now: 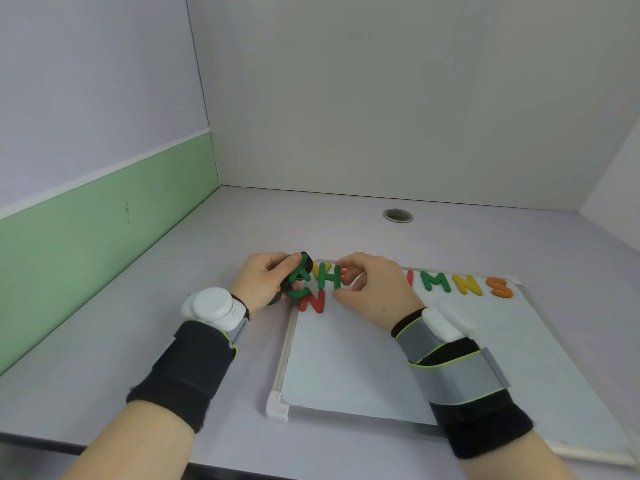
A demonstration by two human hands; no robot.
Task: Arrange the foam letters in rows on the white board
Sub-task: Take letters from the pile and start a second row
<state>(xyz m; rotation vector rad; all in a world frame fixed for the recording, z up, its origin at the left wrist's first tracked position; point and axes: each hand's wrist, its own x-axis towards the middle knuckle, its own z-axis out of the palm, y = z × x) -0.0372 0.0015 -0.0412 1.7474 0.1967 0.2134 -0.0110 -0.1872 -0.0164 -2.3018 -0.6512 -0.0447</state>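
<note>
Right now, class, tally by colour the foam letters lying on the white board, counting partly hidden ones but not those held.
Green foam letters: 2
Red foam letters: 3, two partly behind the right hand
Yellow foam letters: 2
Orange foam letter: 1
Total: 8 on the white framed board

You are looking at a softly, evenly lit scene: light falls from above and leaves only faint, diffuse shadows under your left hand (266, 282) and right hand (374, 289) on the desk (214, 258). The white board (363, 368) shows no hard glare. Wide-angle distortion bends the wall lines and desk edge toward the corners, and the foam letters (450, 284) look slightly soft and smeared.
</note>
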